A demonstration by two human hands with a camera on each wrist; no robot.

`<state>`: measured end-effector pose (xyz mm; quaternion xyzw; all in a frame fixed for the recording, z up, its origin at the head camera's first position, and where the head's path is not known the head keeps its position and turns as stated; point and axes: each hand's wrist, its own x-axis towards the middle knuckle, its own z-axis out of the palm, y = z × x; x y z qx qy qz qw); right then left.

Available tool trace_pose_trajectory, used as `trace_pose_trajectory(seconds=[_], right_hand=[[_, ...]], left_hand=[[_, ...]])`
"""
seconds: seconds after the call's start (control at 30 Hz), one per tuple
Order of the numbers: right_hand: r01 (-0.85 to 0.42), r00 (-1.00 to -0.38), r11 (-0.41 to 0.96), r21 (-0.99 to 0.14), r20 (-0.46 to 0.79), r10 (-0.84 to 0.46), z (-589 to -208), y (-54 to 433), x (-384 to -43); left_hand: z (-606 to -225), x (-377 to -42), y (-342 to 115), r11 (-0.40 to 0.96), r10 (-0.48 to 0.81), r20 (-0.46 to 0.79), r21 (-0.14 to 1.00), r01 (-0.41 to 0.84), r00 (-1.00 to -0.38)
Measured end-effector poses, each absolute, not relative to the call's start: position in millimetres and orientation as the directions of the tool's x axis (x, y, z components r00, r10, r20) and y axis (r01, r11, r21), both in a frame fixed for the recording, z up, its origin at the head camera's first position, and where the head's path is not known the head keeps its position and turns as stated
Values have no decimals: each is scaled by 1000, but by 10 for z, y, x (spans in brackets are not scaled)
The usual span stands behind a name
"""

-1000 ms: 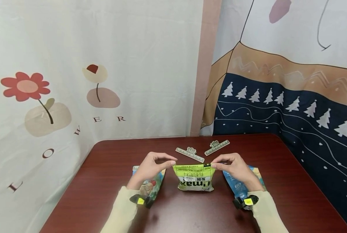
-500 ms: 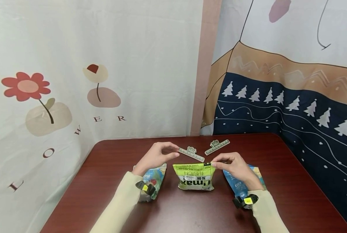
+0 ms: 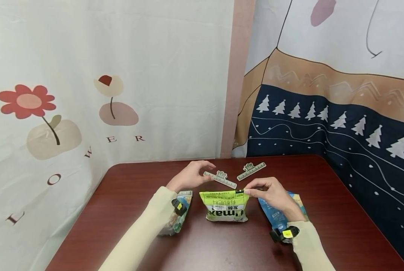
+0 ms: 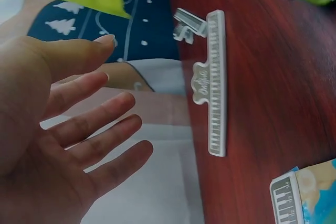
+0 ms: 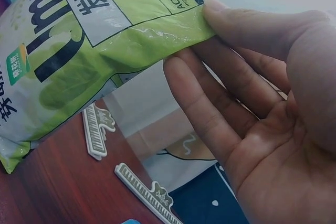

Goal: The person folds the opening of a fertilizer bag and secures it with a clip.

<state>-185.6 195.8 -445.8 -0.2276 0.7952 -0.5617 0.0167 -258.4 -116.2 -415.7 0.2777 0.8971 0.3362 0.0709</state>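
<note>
At its upper right corner, the green Umax bag of fertilizer (image 3: 224, 207) is pinched between the thumb and fingers of my right hand (image 3: 273, 194). The bag stands on the table with its printing upside down. My left hand (image 3: 192, 175) reaches beyond the bag, by the left end of a ruler-shaped sealing clip (image 3: 221, 180). In the left wrist view its fingers are spread and hold nothing, apart from that clip (image 4: 217, 85). A second similar clip (image 3: 251, 171) lies farther right, behind the bag.
A blue printed bag (image 3: 179, 218) with a clip (image 3: 185, 193) along its top lies left, partly under my left forearm. Another blue bag (image 3: 276, 215) lies beneath my right wrist. The brown table (image 3: 215, 248) ends at printed curtains behind.
My left hand has let go of the green bag's left corner and moved away and slightly right, towards the nearer clip. My right hand still pinches the other corner.
</note>
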Motion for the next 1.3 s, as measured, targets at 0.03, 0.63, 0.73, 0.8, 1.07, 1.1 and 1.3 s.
trace_pose_trajectory(seconds=[0.03, 0.63, 0.73, 0.8, 1.07, 1.1, 1.3], right_hand=[[-342, -897, 268, -901, 227, -380, -4456, 1954, -1855], [-352, -890, 256, -900, 237, -390, -4465, 1964, -1845], [-355, -887, 253, -900, 239, -395, -4452, 1963, -1844], [-357, -885, 256, -898, 238, -399, -4450, 1962, -1849], [-367, -879, 247, -897, 247, -407, -4458, 1964, -1859], [-368, -878, 244, -897, 249, -409, -4458, 1964, -1858], [-380, -872, 238, -894, 260, -415, -4457, 1963, -1863]], left_hand=[[-4181, -2610, -1151, 619, 553, 53, 642, 453, -831], [-4543, -3027, -843, 716, 666, -63, 335, 613, -743], [-4581, -3062, -791, 732, 657, -91, 311, 606, -748], [-4607, -3084, -763, 745, 650, -109, 288, 602, -752], [-4704, -3152, -679, 754, 654, -137, 200, 626, -744], [-4715, -3157, -674, 751, 658, -135, 189, 632, -741], [-4763, -3181, -661, 731, 680, -88, 164, 663, -728]])
